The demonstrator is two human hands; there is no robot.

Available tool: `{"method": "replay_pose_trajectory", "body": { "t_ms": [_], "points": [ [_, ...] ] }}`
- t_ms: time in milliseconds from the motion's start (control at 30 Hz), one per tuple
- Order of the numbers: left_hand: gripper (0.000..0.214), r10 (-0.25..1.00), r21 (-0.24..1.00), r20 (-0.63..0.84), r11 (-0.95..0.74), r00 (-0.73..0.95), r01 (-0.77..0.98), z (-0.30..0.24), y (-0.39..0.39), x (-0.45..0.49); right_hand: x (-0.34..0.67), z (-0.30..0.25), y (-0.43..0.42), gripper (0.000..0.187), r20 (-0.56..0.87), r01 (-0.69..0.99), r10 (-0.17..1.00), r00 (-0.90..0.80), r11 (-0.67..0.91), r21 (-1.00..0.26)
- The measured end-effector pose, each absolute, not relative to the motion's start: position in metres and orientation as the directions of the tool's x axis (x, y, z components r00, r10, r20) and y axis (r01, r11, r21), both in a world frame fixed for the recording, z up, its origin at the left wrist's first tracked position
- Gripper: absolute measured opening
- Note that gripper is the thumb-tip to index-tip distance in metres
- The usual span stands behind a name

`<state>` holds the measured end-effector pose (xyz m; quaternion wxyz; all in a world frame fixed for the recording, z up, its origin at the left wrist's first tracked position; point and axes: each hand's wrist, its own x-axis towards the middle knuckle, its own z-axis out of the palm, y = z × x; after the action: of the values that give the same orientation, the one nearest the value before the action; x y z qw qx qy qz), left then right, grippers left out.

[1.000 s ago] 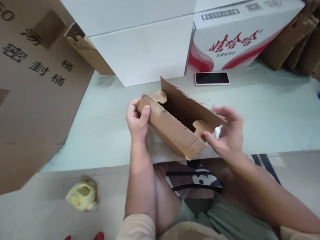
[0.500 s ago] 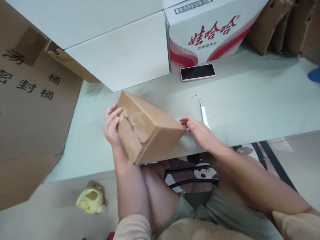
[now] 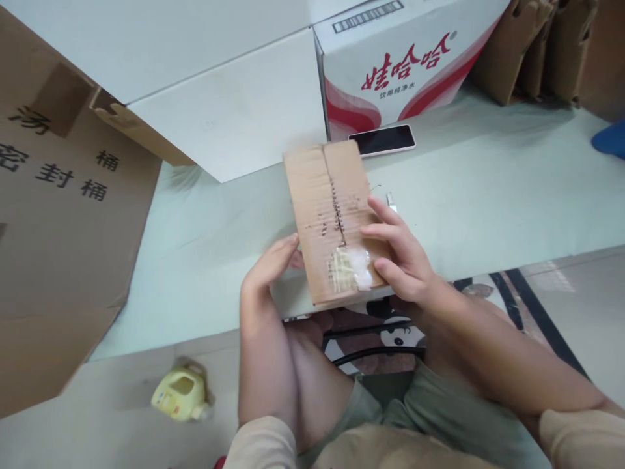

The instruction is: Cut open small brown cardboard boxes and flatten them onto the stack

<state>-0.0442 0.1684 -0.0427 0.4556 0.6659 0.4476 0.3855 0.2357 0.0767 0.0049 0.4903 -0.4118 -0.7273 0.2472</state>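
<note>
A small brown cardboard box point(image 3: 312, 195) stands tilted between my two hands at the table's front edge. Its taped face, with dark stitch-like marks along the seam and a pale torn patch low down, is turned up toward me. My left hand point(image 3: 271, 266) holds the lower left side, its fingertips partly hidden by the box. With fingers spread, my right hand point(image 3: 403, 251) grips the right side. Just beyond the right fingers lies a slim white tool, perhaps a utility knife point(image 3: 391, 202), mostly covered. A phone point(image 3: 388, 139) lies behind the box, its left end touching the box's outline.
Large white cartons point(image 3: 234, 124) and a red-and-white water carton point(image 3: 405, 71) line the back of the pale green table point(image 3: 488, 189). A big brown carton point(image 3: 63, 247) borders the left. Folded cardboard point(image 3: 517, 58) stands back right. A yellow jug point(image 3: 180, 393) is on the floor.
The box has been turned, bringing its taped, marked face up, and has shifted right. My left hand moved down to its lower left side; my right hand came onto its right side.
</note>
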Motion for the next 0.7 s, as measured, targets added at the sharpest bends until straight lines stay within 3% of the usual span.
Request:
{"method": "replay_pose_trajectory", "body": {
  "t_ms": [67, 133, 233, 300, 367, 433, 533, 600, 700],
  "points": [
    [0.061, 0.973, 0.955, 0.05, -0.114, 0.227, 0.275, -0.037, 0.168, -0.042, 0.236, 0.004, 0.081, 0.037, 0.446, 0.359, 0.876, -0.186, 0.483, -0.799],
    [0.067, 0.972, 0.94, 0.181, -0.215, 0.148, 0.263, -0.029, 0.169, -0.04, 0.235, 0.004, 0.084, 0.034, 0.418, 0.336, 0.88, -0.225, 0.473, -0.815],
    [0.055, 0.871, 0.851, 0.402, -0.469, 0.283, 0.235, -0.02, 0.171, -0.03, 0.238, 0.004, 0.089, 0.036, 0.428, 0.385, 0.888, -0.166, 0.458, -0.801],
    [0.05, 0.818, 0.806, 0.449, -0.544, 0.359, 0.232, -0.019, 0.172, -0.023, 0.245, 0.002, 0.092, 0.033, 0.376, 0.565, 0.927, 0.003, 0.309, -0.765],
    [0.049, 0.811, 0.789, 0.475, -0.564, 0.342, 0.243, -0.019, 0.172, -0.016, 0.256, -0.003, 0.097, 0.035, 0.232, 0.76, 0.954, 0.189, 0.007, -0.649],
    [0.05, 0.815, 0.784, 0.494, -0.568, 0.302, 0.251, -0.021, 0.172, -0.011, 0.268, -0.011, 0.102, 0.045, 0.055, 0.862, 0.961, 0.269, -0.216, -0.458],
    [0.052, 0.828, 0.785, 0.499, -0.557, 0.254, 0.273, -0.021, 0.17, -0.004, 0.282, -0.019, 0.105, 0.058, -0.103, 0.91, 0.966, 0.237, -0.258, -0.324],
    [0.053, 0.838, 0.786, 0.497, -0.544, 0.223, 0.292, -0.022, 0.168, 0.003, 0.286, -0.019, 0.106, 0.058, -0.114, 0.88, 0.966, 0.232, -0.258, -0.399],
    [0.052, 0.841, 0.791, 0.514, -0.541, 0.17, 0.286, -0.024, 0.166, 0.016, 0.285, -0.007, 0.103, 0.04, -0.07, 0.615, 0.971, 0.228, -0.2, -0.763]
  ]
}}
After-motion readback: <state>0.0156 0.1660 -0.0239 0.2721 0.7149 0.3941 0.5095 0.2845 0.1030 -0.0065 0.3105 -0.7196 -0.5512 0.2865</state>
